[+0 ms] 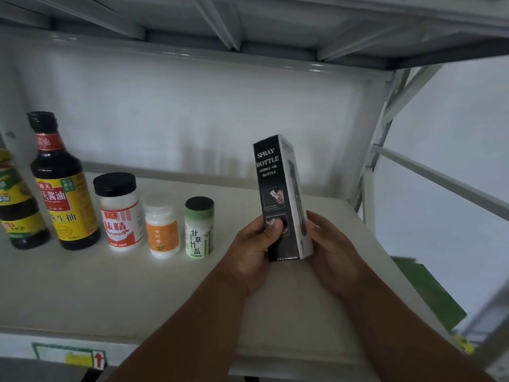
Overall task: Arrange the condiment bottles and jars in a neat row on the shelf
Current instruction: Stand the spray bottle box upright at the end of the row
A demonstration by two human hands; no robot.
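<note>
A tall black spray bottle box (281, 188) stands upright, slightly tilted, right of centre, its base just at the white shelf (110, 293). My left hand (253, 252) grips its lower left side and my right hand (330, 249) holds its lower right side. Left of it a row stands on the shelf: a green-labelled salt jar (199, 230), a white jar with an orange label (162, 230), a black-lidded jar with a red and white label (119, 213), a tall soy sauce bottle (62, 188), and a dark bottle with a yellow-green label (19, 205), partly cut off at the left edge.
The shelf above (248, 28) hangs low over the row. Grey metal uprights and cross braces (385, 128) close the right end. A strip with a label and a red arrow (82, 357) runs along the shelf's front edge. A green surface (429, 293) shows below right.
</note>
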